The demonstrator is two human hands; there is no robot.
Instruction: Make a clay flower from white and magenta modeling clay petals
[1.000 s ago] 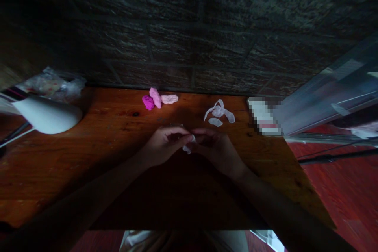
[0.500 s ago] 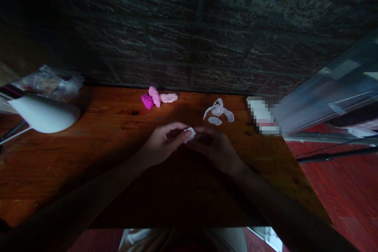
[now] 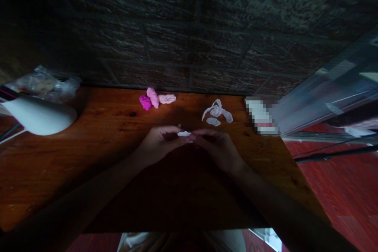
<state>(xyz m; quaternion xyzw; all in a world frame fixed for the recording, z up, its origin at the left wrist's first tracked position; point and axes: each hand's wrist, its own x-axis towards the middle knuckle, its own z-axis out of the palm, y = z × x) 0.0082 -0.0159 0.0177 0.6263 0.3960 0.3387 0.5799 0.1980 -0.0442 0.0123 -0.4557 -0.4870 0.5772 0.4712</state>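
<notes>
Between my fingertips, above the wooden table (image 3: 97, 141), is a small white piece of what looks like modelling clay (image 3: 184, 134). My left hand (image 3: 158, 141) pinches it with thumb and fingers. From the other side, my right hand (image 3: 218, 145) closes its thumb and fingertips on it, the two thumbs meeting. Part of the piece is hidden by the fingers. Beyond my right hand lie several thin, flattened white clay pieces (image 3: 226, 115), some curled together. Farther left sit a magenta clay lump (image 3: 145, 102), a pink lump (image 3: 152, 97) and a paler pink lump (image 3: 167, 99), all touching.
A white lamp-like object (image 3: 44, 115) with a cable stands at the left, before a crumpled clear plastic bag (image 3: 49, 86). A blurred-out white box (image 3: 261, 116) lies near the right edge beside a translucent panel (image 3: 319, 90). A dark stone wall (image 3: 165, 47) borders the back.
The white piece has been turned between my fingers, from hanging down, to facing up, to lying edge-on. My thumbs have come together. The view has shifted slightly.
</notes>
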